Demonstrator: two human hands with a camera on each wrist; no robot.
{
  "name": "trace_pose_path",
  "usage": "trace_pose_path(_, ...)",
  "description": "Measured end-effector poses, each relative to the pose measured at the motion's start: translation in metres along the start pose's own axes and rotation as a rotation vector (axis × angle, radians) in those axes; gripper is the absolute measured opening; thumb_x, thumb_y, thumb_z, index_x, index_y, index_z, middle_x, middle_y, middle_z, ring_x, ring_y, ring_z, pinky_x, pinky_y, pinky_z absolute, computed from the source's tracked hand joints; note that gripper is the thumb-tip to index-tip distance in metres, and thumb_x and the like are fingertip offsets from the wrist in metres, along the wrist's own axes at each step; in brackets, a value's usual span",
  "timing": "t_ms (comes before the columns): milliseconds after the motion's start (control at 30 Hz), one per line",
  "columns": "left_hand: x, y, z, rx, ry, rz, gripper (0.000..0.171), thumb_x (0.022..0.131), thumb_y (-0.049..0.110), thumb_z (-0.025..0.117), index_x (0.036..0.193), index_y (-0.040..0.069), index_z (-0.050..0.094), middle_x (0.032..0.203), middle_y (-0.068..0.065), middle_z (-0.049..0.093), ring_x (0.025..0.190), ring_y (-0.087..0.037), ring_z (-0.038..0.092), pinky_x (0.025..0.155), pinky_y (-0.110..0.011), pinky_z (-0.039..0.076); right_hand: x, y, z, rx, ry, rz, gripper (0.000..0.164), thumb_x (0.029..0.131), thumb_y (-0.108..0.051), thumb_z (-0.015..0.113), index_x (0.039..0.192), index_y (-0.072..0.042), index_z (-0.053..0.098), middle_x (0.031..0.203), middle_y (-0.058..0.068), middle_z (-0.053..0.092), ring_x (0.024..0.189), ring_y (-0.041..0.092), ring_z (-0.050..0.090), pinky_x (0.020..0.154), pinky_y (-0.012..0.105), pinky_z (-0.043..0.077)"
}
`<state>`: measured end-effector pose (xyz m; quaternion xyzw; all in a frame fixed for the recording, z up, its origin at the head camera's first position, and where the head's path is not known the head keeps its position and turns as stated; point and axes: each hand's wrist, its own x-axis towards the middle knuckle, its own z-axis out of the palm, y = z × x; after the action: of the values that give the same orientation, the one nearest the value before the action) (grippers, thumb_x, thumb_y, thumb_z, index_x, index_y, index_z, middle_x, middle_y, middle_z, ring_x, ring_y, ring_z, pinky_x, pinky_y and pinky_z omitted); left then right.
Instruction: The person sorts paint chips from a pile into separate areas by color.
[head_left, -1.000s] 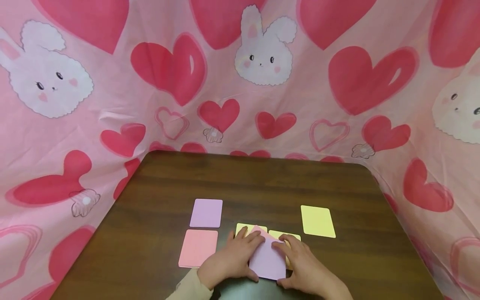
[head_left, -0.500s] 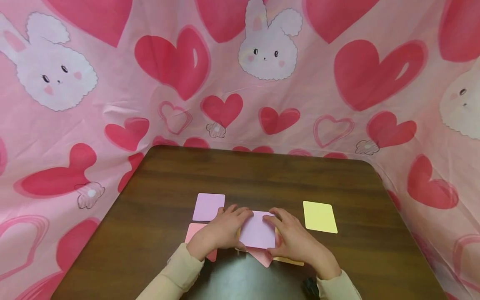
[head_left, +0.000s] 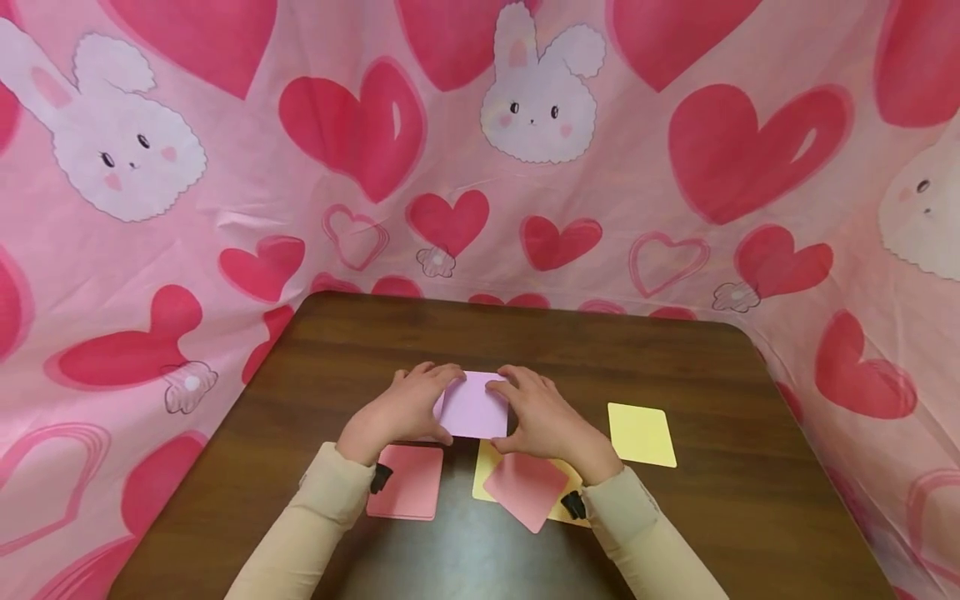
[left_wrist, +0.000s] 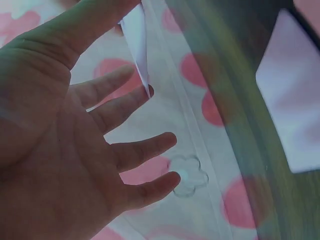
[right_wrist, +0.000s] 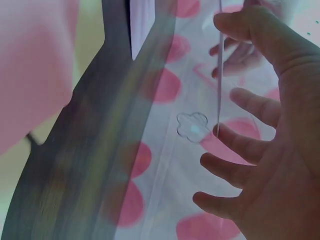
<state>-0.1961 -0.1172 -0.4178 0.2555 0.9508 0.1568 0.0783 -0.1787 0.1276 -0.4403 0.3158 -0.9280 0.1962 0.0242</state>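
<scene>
A light purple square card [head_left: 474, 407] is held up between both hands over the table. My left hand [head_left: 405, 408] pinches its left side with thumb and fingertips, the lower fingers spread in the left wrist view. On the opposite side my right hand [head_left: 543, 417] grips it the same way; in the right wrist view the card [right_wrist: 220, 75] shows as a thin edge. A second purple card [left_wrist: 292, 100] lies on the table, mostly hidden behind the left hand in the head view. Below it is a pink card [head_left: 407, 483].
A tilted pink card [head_left: 527, 492] overlaps yellow cards [head_left: 485, 477] near the front middle. Another yellow card [head_left: 642, 435] lies alone at the right. The brown table [head_left: 570, 342] is bordered by a pink curtain [head_left: 465, 175] with hearts and bunnies.
Both hands have carried the purple card from the front middle away and leftward, toward the other purple card. The tilted pink card and yellow cards beneath it are now uncovered.
</scene>
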Motion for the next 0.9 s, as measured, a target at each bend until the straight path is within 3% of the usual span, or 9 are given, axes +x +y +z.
trace_pose_path(300,0.003,-0.036,-0.016,-0.058,0.010,-0.070,0.087,0.062,0.024,0.098,0.137,0.013,0.054,0.136,-0.009,0.061,0.131,-0.039,0.047,0.094,-0.063,0.036,0.049,-0.005,0.009,-0.019,-0.049,-0.011,0.076,0.073,-0.046,0.085,0.139,-0.020,0.058,0.144,0.011,0.048,0.132,0.028,0.045,0.109,0.056,0.035)
trace_pose_path(567,0.004,-0.061,-0.028,-0.101,-0.010,-0.145,0.085,0.067,0.020,0.096,0.140,0.013,0.052,0.121,-0.012,0.065,0.114,-0.036,0.056,0.095,-0.065,0.038,0.085,-0.007,0.026,0.008,-0.056,-0.031,0.075,0.075,-0.044,0.086,0.140,-0.018,0.058,0.144,0.011,0.047,0.131,0.032,0.047,0.105,0.058,0.038)
trace_pose_path(733,0.010,-0.076,-0.026,-0.125,-0.025,-0.178,0.084,0.070,0.017,0.094,0.141,0.012,0.050,0.134,-0.017,0.060,0.122,-0.040,0.054,0.101,-0.074,0.032,0.101,-0.008,0.032,0.016,-0.091,-0.009,0.075,0.076,-0.045,0.085,0.141,-0.019,0.058,0.146,0.011,0.046,0.131,0.032,0.048,0.107,0.057,0.037)
trace_pose_path(900,0.010,-0.087,-0.016,-0.143,-0.047,-0.204,0.083,0.070,0.016,0.093,0.142,0.011,0.050,0.133,-0.017,0.061,0.118,-0.037,0.057,0.101,-0.074,0.033,0.108,-0.010,0.041,0.017,-0.150,0.019,0.074,0.078,-0.046,0.083,0.142,-0.020,0.057,0.147,0.010,0.047,0.130,0.032,0.048,0.109,0.055,0.037)
